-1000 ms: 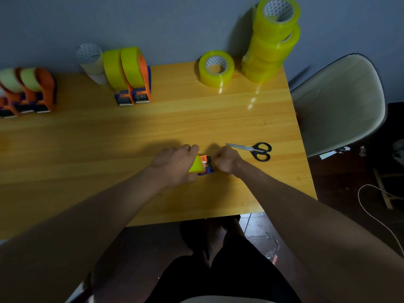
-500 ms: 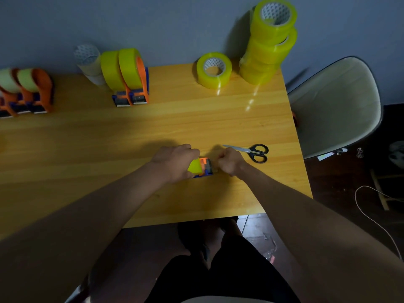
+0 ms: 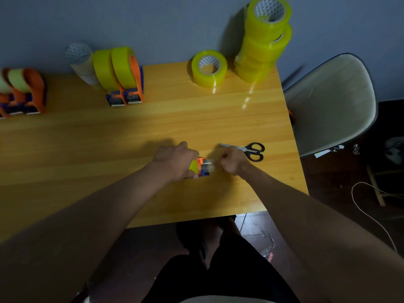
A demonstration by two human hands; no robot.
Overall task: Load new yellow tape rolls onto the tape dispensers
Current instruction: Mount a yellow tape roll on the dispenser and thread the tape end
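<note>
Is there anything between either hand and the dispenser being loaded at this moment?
Nothing visible. The left hand grips the dispenser and its yellow roll, and the right hand is closed at its front end. The scissors lie just beyond the right hand, off to the side.

Table [image 3: 196, 119]: yellow wood-grain top, smooth, with a soft sheen that mirrors the tape stack. Tape rolls [image 3: 265, 38]: glossy translucent yellow film on pale cores, probably cardboard; dispensers [image 3: 129, 84]: smooth orange and blue plastic. Scissors [image 3: 247, 149]: bright metal blades, glossy black plastic handles; chair [image 3: 330, 101]: matt off-white shell, dark-edged.
</note>
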